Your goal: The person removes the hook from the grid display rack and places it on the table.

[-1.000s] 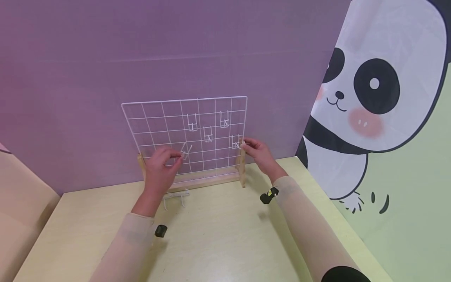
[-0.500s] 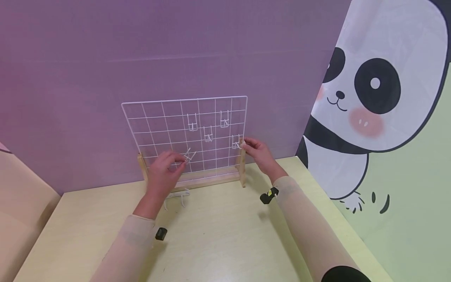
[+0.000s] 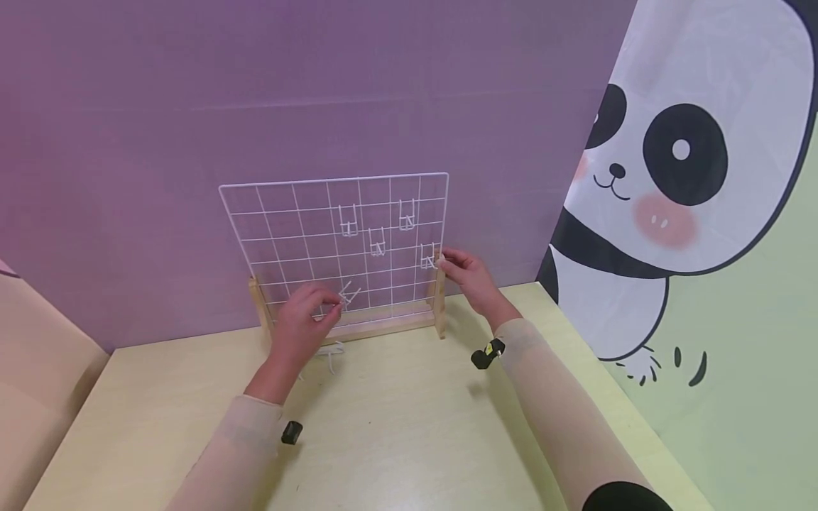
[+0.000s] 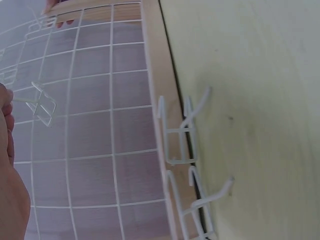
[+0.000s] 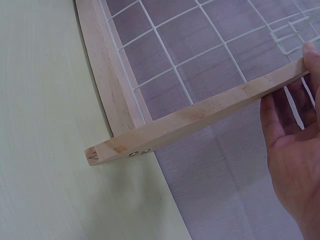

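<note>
My left hand (image 3: pixel 300 323) pinches a white wire display hook (image 4: pixel 31 101) by its stem. The hook's two wire ends point up toward a white wire grid panel (image 3: pixel 332 182), overlapping it in the head view. At the panel's right side, my right hand (image 3: pixel 476 284) grips the top of the wooden stand's upright (image 5: pixel 200 112), thumb in front and fingers behind. Several matching hooks hang on the grid, among them an upper-right hook (image 3: pixel 407 222) and a hook (image 3: pixel 428 261) beside my right thumb. Two more, a nearer hook (image 4: pixel 180 131) and another hook (image 4: pixel 200 205), are at the stand's base bar.
The stand is on a pale wooden table (image 3: pixel 409 426), close to a purple wall covering (image 3: pixel 383 71) behind it. A panda picture (image 3: pixel 693 220) covers the wall at right. A beige surface (image 3: pixel 38 383) borders the table's left side.
My left hand has moved down and slightly right with the hook, from a higher row of the grid to a lower one. My right hand stays on the upright.
</note>
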A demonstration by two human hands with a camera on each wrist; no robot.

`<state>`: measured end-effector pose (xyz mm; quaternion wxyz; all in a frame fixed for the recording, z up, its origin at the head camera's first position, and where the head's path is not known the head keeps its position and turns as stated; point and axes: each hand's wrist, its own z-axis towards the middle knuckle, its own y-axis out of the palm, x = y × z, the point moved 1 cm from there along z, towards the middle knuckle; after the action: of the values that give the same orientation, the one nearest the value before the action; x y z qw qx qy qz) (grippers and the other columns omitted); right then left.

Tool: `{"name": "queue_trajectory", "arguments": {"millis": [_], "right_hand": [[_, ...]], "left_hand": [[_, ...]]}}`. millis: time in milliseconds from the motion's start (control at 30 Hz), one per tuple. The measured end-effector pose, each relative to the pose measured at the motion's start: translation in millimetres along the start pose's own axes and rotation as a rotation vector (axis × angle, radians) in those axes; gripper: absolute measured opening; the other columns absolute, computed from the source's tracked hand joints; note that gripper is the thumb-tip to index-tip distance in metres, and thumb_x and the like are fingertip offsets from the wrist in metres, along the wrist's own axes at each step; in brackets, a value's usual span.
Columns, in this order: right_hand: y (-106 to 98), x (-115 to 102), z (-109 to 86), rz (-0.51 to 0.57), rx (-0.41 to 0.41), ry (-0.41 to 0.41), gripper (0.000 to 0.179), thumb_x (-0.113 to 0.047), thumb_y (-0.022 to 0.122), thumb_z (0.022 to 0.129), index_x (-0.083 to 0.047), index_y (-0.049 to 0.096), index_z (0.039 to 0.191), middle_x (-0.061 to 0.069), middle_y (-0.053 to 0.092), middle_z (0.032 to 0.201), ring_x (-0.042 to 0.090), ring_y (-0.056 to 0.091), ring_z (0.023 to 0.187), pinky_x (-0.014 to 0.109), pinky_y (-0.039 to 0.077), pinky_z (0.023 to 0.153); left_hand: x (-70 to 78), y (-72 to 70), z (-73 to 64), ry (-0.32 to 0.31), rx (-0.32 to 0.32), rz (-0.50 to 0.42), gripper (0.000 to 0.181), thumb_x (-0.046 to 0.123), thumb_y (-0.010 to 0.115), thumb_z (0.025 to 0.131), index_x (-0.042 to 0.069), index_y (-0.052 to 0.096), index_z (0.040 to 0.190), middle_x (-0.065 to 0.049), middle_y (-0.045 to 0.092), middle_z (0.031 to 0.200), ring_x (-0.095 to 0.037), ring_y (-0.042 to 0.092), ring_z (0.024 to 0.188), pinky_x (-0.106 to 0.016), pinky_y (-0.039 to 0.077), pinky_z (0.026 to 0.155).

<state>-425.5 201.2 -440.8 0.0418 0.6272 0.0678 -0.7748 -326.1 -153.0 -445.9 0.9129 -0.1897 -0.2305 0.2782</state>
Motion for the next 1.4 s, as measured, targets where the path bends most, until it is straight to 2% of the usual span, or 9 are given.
{"name": "queue_trajectory", "arguments": {"millis": [167, 500, 733, 967, 1267, 1400], "right_hand": [[1.2, -0.8, -0.2, 0.009, 0.002, -0.013, 0.04, -0.015, 0.069, 0.111, 0.003, 0.066, 0.147, 0.003, 0.075, 0.124, 0.018, 0.067, 0.121, 0.047, 0.049, 0.121], [0.8, 1.4, 1.4, 0.016, 0.004, -0.023, 0.04, -0.014, 0.068, 0.111, 0.004, 0.066, 0.147, -0.002, 0.076, 0.119, 0.013, 0.068, 0.117, 0.047, 0.048, 0.121], [0.5, 2.8, 1.4, 0.023, 0.008, -0.02, 0.04, -0.013, 0.068, 0.111, 0.005, 0.065, 0.147, -0.002, 0.076, 0.119, 0.014, 0.068, 0.118, 0.047, 0.049, 0.121], [0.8, 1.7, 0.5, 0.026, 0.009, -0.011, 0.04, -0.012, 0.068, 0.111, 0.005, 0.065, 0.147, -0.002, 0.076, 0.119, 0.015, 0.068, 0.118, 0.047, 0.048, 0.121], [0.9, -2.1, -2.3, 0.003, 0.007, 0.005, 0.04, -0.016, 0.069, 0.111, 0.001, 0.067, 0.148, 0.007, 0.074, 0.129, 0.022, 0.066, 0.127, 0.046, 0.048, 0.122], [1.3, -2.0, -2.2, 0.003, 0.006, 0.0, 0.04, -0.016, 0.069, 0.111, 0.001, 0.067, 0.148, 0.005, 0.075, 0.127, 0.02, 0.067, 0.125, 0.046, 0.049, 0.121]], "left_hand": [[-4.2, 3.6, -6.7, -0.012, -0.04, -0.001, 0.014, -0.004, 0.085, 0.087, 0.002, 0.079, 0.098, -0.01, 0.076, 0.096, -0.033, 0.071, 0.094, -0.05, 0.06, 0.085], [-7.8, 10.4, -17.4, -0.026, -0.073, 0.036, 0.017, -0.004, 0.087, 0.087, 0.005, 0.078, 0.098, -0.007, 0.076, 0.097, -0.032, 0.072, 0.095, -0.051, 0.062, 0.086], [-10.1, 16.7, -22.6, -0.045, -0.102, 0.025, 0.016, -0.004, 0.086, 0.088, 0.005, 0.077, 0.097, -0.007, 0.076, 0.098, -0.031, 0.072, 0.096, -0.051, 0.061, 0.088], [-10.2, 21.4, -27.6, -0.093, -0.159, 0.019, 0.018, -0.004, 0.087, 0.09, 0.007, 0.078, 0.099, -0.005, 0.075, 0.099, -0.029, 0.071, 0.098, -0.05, 0.062, 0.088], [-11.5, 28.3, -33.4, -0.043, -0.183, 0.023, 0.019, -0.005, 0.09, 0.087, 0.007, 0.079, 0.098, -0.003, 0.073, 0.096, -0.027, 0.071, 0.093, -0.047, 0.064, 0.084], [-11.5, 30.1, -34.6, -0.059, -0.212, 0.005, 0.019, -0.006, 0.089, 0.088, 0.007, 0.08, 0.098, -0.003, 0.073, 0.096, -0.027, 0.071, 0.094, -0.047, 0.064, 0.085]]}}
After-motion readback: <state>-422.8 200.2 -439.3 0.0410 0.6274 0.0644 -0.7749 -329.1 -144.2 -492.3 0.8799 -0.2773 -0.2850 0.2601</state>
